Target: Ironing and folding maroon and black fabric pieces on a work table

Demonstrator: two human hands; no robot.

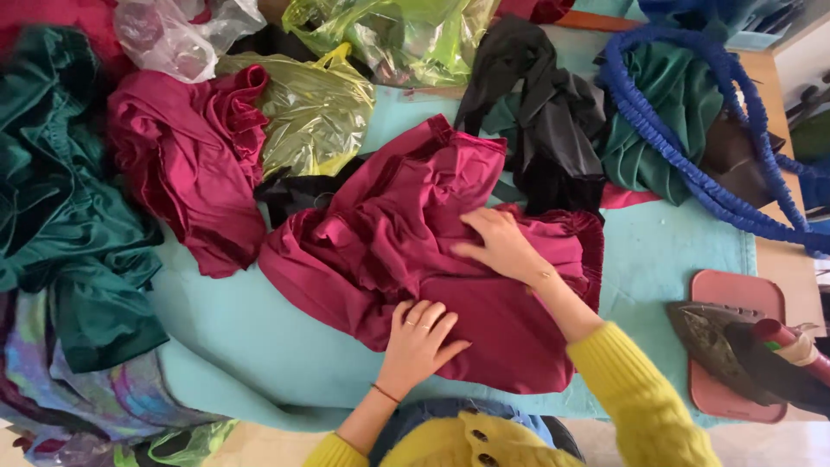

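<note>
Across the bench, middle: we see the maroon garment (415,259) lying rumpled on the turquoise cover (251,346), part spread flat, part bunched toward the top
Left hand: our left hand (421,342) rests palm down on the near edge of the maroon garment, fingers (432,318) spread and flat, pinching nothing
Right hand: our right hand (500,245) lies flat on the middle of the cloth, fingers slightly apart, pressing rather than gripping
Handling: we judge the cloth light, soft and limp, with a matte knit look; it should slide and crease easily and carry no shape of its own
Where to hold: we judge the hemmed edges and the gathered frill at the right side the firmest places to pinch; the middle would only bunch up
Left of it: a second maroon piece (194,156) lies crumpled just beside, and shiny dark green satin (60,199) is heaped at the far left, smooth and slippery-looking
Behind it: yellow-green plastic bags (320,112), thin and crinkled, and black cloth (540,112) lying in soft folds
Right side: a blue ruffled band (692,164) loops over green fabric (666,112); an iron (735,346) rests on a pink mat (735,294), well apart from both hands
</note>
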